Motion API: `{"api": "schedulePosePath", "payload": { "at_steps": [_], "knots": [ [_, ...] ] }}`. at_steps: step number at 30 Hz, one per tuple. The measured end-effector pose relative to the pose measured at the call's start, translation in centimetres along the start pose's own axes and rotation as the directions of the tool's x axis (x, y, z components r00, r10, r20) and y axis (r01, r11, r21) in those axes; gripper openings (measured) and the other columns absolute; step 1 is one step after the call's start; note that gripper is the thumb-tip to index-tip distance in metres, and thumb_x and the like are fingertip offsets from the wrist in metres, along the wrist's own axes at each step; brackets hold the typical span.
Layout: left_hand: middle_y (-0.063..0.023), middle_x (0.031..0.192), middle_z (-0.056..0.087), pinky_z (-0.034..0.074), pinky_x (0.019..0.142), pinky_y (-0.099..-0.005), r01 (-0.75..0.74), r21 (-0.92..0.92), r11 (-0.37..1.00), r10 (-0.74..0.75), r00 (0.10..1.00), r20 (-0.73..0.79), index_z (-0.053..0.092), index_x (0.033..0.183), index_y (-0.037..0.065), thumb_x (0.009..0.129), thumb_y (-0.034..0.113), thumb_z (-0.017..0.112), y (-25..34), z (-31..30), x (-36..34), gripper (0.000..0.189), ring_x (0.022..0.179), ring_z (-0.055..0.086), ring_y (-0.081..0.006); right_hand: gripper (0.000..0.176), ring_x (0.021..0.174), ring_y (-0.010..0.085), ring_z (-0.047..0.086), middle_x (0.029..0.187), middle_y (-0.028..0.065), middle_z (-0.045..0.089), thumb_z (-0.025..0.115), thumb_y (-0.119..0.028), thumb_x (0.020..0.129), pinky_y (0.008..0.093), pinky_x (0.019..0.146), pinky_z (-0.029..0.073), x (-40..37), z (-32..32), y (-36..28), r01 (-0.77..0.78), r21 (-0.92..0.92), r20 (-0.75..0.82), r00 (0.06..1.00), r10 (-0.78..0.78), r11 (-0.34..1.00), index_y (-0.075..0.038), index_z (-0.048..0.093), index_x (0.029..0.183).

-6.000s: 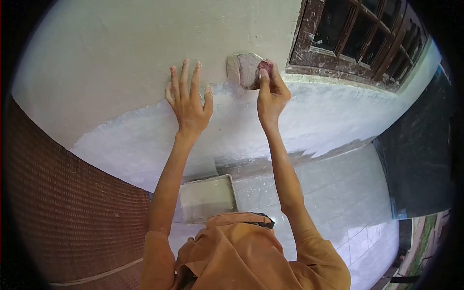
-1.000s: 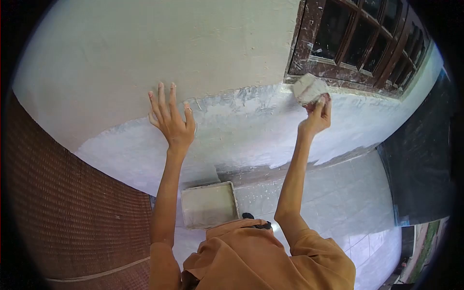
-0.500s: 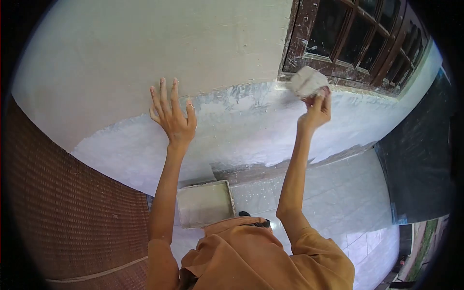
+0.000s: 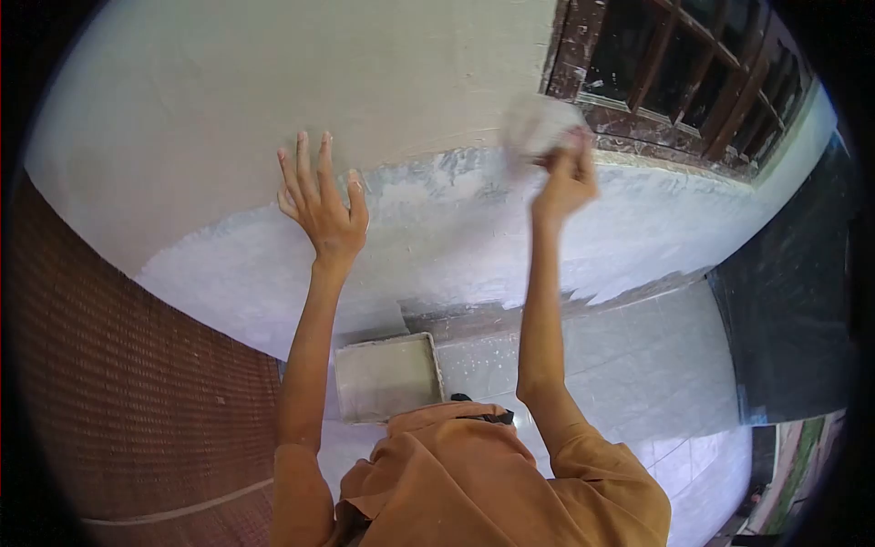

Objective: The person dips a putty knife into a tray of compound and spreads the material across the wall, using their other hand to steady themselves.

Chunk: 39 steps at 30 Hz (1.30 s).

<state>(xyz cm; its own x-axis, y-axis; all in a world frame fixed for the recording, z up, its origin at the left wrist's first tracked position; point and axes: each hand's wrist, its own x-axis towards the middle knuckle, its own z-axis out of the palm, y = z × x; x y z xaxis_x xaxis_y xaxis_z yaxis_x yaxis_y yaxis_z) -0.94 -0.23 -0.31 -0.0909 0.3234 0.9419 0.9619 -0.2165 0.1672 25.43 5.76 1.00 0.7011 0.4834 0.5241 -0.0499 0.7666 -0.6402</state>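
My left hand (image 4: 324, 201) has its fingers spread against the wall (image 4: 273, 100), across the border between a beige upper coat and a whiter lower band. Nothing is held in it. In my right hand (image 4: 567, 178) is a pale, roughly round pad (image 4: 540, 128), blurred by motion, near the lower left corner of the window frame (image 4: 568, 50). The exact kind of pad, and whether it touches the wall, cannot be made out.
A shallow tray (image 4: 438, 365) stands on the tiled floor (image 4: 583, 351) below the wall. Woven matting (image 4: 137, 374) covers the left side. A dark sheet (image 4: 788, 292) hangs at the right. White specks dot the floor beside the tray.
My right hand and the pad have moved left and slightly up, away from below the window. My left hand appears slightly higher, still spread.
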Motion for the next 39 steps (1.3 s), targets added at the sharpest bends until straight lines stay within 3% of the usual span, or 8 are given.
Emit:
{"api": "schedulePosePath", "payload": {
  "at_steps": [4, 8, 18, 21, 23, 24, 32, 39],
  "knots": [
    [-0.0136, 0.151, 0.029, 0.014, 0.104, -0.0559, -0.003, -0.02, 1.0, 0.004, 0.999, 0.035, 0.039, 0.142, 0.013, 0.088, 0.025, 0.051, 0.1, -0.1, 0.1, 0.057, 0.141, 0.017, -0.0383, 0.029, 0.067, 0.0069, 0.055, 0.094, 0.0076, 0.066, 0.056, -0.008, 0.094, 0.0232, 0.055, 0.049, -0.2, 0.3, -3.2, 0.027, 0.127, -0.128, 0.992, -0.011, 0.992, 0.002, 0.059, 0.121],
    [-0.0132, 0.151, 0.028, 0.014, 0.104, -0.0588, -0.012, -0.064, 0.998, 0.013, 1.0, 0.014, 0.039, 0.142, 0.014, 0.088, 0.027, 0.05, 1.2, 1.0, 0.3, 0.057, 0.141, 0.016, -0.0388, 0.033, 0.076, 0.0094, 0.058, 0.097, 0.0091, 0.07, 0.064, -0.009, 0.088, 0.0216, 0.068, 0.047, -5.9, 4.5, -0.7, 0.076, -0.15, 0.337, 0.941, -0.021, 0.986, 0.002, 0.062, 0.119],
    [-0.0115, 0.151, 0.03, 0.015, 0.102, -0.0567, 0.007, -0.035, 0.999, -0.005, 0.998, 0.056, 0.042, 0.14, 0.014, 0.088, 0.026, 0.05, 0.0, 0.1, 0.1, 0.054, 0.141, 0.017, -0.0362, 0.03, 0.07, 0.0117, 0.062, 0.102, 0.0114, 0.066, 0.058, -0.007, 0.093, 0.0253, 0.057, 0.055, -0.2, -1.6, -1.9, 0.078, 0.144, -0.133, 0.989, -0.059, 0.986, 0.003, 0.059, 0.121],
    [-0.0115, 0.151, 0.029, 0.015, 0.102, -0.0592, -0.027, -0.067, 0.997, 0.031, 0.998, 0.063, 0.04, 0.142, 0.015, 0.088, 0.027, 0.051, 0.5, 0.2, -0.4, 0.056, 0.142, 0.015, -0.0368, 0.032, 0.063, 0.0082, 0.057, 0.077, 0.0053, 0.065, 0.058, -0.005, 0.092, 0.0261, 0.058, 0.051, -5.4, 1.3, -1.1, -0.063, 0.003, 0.251, 0.966, 0.06, 0.998, 0.002, 0.059, 0.122],
    [-0.0114, 0.151, 0.029, 0.014, 0.103, -0.0581, -0.036, -0.089, 0.995, 0.042, 0.997, 0.06, 0.04, 0.142, 0.015, 0.089, 0.025, 0.05, 0.8, 0.6, -0.1, 0.055, 0.142, 0.016, -0.0362, 0.031, 0.067, 0.0069, 0.056, 0.082, 0.004, 0.067, 0.063, -0.007, 0.089, 0.0231, 0.061, 0.047, -8.5, 4.2, 0.1, 0.114, -0.175, 0.378, 0.925, -0.041, 0.978, 0.003, 0.062, 0.119],
    [-0.0114, 0.151, 0.029, 0.014, 0.103, -0.0581, -0.052, -0.101, 0.993, 0.056, 0.998, 0.041, 0.04, 0.142, 0.015, 0.089, 0.025, 0.05, 1.0, 0.7, 0.1, 0.055, 0.142, 0.016, -0.0362, 0.031, 0.069, 0.0073, 0.056, 0.085, 0.0049, 0.067, 0.063, -0.006, 0.089, 0.0229, 0.063, 0.047, -9.2, 5.5, -0.1, -0.049, -0.065, 0.345, 0.936, 0.068, 0.997, 0.003, 0.062, 0.118],
    [-0.0113, 0.152, 0.029, 0.014, 0.104, -0.0563, -0.049, -0.045, 0.998, 0.05, 0.998, 0.026, 0.04, 0.142, 0.015, 0.088, 0.023, 0.05, -0.4, -0.3, 0.6, 0.055, 0.141, 0.017, -0.0361, 0.031, 0.069, 0.011, 0.059, 0.096, 0.0071, 0.066, 0.06, -0.01, 0.092, 0.0277, 0.057, 0.053, 0.5, -2.5, 1.2, -0.058, 0.057, -0.077, 0.995, 0.063, 0.997, -0.001, 0.06, 0.121],
    [-0.0108, 0.152, 0.029, 0.015, 0.103, -0.0563, -0.092, -0.082, 0.992, 0.097, 0.993, 0.062, 0.04, 0.142, 0.014, 0.087, 0.023, 0.051, 0.5, 0.2, -0.2, 0.056, 0.141, 0.016, -0.0358, 0.031, 0.069, 0.0067, 0.055, 0.089, 0.0061, 0.067, 0.064, -0.005, 0.088, 0.022, 0.062, 0.047, -8.9, 5.3, -0.2, -0.092, 0.047, 0.265, 0.961, 0.077, 0.995, 0.002, 0.063, 0.118]
  ]
}}
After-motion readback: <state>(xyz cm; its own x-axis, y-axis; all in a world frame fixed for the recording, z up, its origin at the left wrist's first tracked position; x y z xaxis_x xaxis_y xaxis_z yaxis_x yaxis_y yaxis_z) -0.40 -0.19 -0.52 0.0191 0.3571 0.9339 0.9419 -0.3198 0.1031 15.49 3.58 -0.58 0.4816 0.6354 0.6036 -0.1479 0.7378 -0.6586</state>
